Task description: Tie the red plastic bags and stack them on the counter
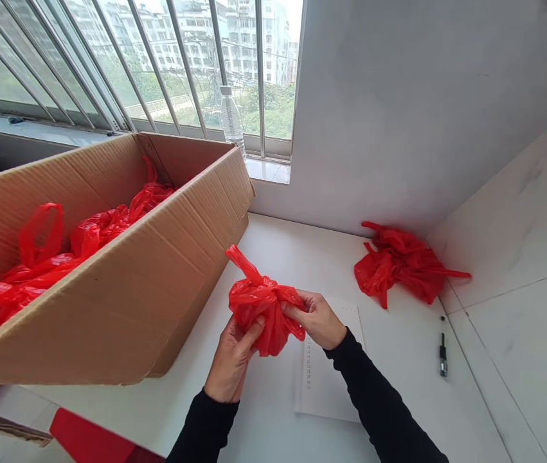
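A knotted red plastic bag [273, 325] is held up over the white table, between my two hands. My left hand [235, 354] grips its lower left side, thumb across the front. On the right, my right hand [319, 319] pinches the plastic near the knot. One loose handle of the bag sticks up to the upper left. Whatever is inside the bag is hidden. Below my right hand lies a white sheet [328, 379] with a column of printed numbers, partly covered by my arm.
A large open cardboard box [157, 276] with several red bags [94, 231] stands on the left. More red plastic bags [403, 263] lie by the wall at the back right. A black pen [443, 357] rests near the right wall. A clear bottle [231, 119] stands on the windowsill.
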Demonstrator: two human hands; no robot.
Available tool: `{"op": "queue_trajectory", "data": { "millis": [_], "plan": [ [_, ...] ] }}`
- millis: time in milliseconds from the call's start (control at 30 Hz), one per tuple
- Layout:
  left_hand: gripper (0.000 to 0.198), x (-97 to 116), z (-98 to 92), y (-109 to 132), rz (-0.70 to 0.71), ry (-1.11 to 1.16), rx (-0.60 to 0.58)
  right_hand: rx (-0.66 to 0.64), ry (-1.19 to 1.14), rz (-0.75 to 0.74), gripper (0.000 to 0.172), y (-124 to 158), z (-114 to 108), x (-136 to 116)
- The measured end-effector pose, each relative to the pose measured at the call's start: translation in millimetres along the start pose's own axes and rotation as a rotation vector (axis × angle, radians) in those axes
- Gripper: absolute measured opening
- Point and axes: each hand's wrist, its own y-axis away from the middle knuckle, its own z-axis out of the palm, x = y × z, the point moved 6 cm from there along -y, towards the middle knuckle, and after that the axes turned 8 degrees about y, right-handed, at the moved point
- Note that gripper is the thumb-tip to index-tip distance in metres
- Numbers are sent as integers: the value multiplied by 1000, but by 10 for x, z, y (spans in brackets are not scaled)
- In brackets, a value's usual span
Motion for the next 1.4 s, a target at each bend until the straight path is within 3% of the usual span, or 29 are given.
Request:
{"op": "queue_trajectory", "data": {
  "millis": [200, 367, 567, 733, 900, 1067, 1167, 1233, 1400],
  "plan": [
    [52, 39, -25, -1, -2, 95, 2, -254, 57, -8, 32, 40, -14, -7],
    [53, 41, 20, 24, -47, 96, 5, -121, -13, 19, 31, 12, -63, 44],
    [43, -18, -43, -28, -45, 184, 36, -242, -38, 70, 40, 29, 2, 38],
    [38, -94, -88, -24, -104, 256, 32, -120, -62, 78, 39, 15, -72, 62],
    [37, -75, -50, -11, -91, 344, 11, -199, 59, 30, 52, 46, -7, 52],
    [56, -43, 24, 13, -54, 284, -45, -123, 40, -23, 36, 25, -33, 11],
    [73, -11, 54, 27, 0, 221, -62, -154, 6, -17, 48, 27, -53, -3],
    [75, 7, 57, 31, 23, 200, -56, -205, -9, -2, 54, 40, -48, 2],
    [73, 43, 68, 34, 58, 167, -65, -263, -85, 28, 46, 60, -17, 37]
  ]
}}
